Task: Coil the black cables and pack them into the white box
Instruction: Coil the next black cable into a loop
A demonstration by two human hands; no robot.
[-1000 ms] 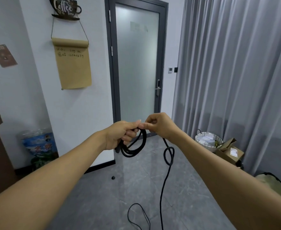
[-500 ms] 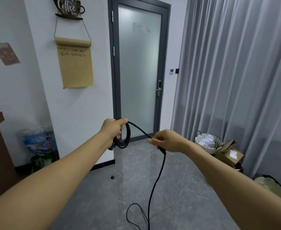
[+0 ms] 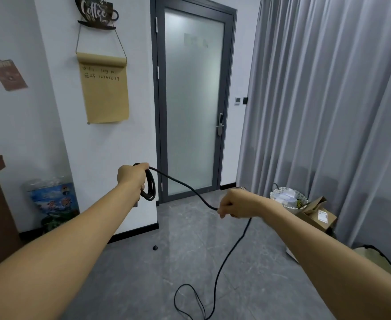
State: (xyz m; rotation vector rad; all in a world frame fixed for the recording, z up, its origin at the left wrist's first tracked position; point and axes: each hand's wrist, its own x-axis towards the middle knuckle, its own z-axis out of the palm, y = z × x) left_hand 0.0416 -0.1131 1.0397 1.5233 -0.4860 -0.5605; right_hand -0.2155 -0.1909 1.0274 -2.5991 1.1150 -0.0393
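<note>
Beneath a "Coffee Time" sign, left hand grips black cable coils; right hand pinches its run.

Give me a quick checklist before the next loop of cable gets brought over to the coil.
1. Coil held in left hand: ok, loops hang from its grip.
2. Right hand holds the black cable: ok, fingers curled round it.
3. Span between the hands free of knots: ok, one smooth sagging line.
4. Slack on the floor untangled: cannot tell, it makes a loop and runs out of frame.
5. White box within reach: cannot tell, none identifiable in view.
</note>
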